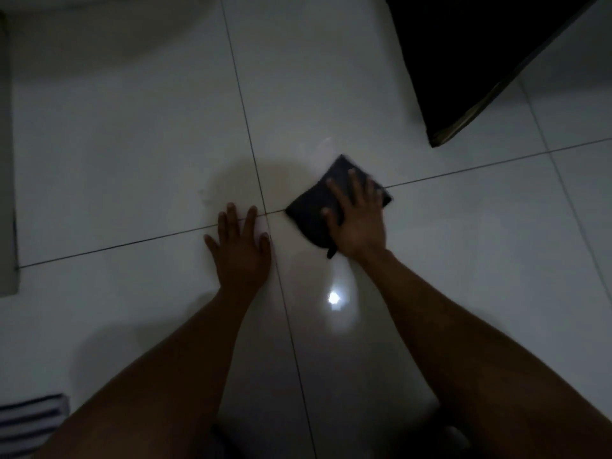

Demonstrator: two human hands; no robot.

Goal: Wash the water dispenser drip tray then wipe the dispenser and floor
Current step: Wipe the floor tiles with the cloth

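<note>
Dark cloth [318, 207] lies pressed under the flat right hand [359, 223]; left hand [240, 248] splays beside it on the floor [132, 160].

The white tile floor [132, 154] is wide and bare in the middle and to the left, so a hand can slide freely there. The right hand [359, 223] lies flat on a dark cloth [318, 207]. The left hand [240, 250] lies flat on the tiles just beside it, in the way on that side. A big dark box thing [463, 61] stands up and to the right and blocks that corner. A pale strip [6, 160] runs down the left edge. A striped cloth [29, 422] sits at the bottom left.
</note>
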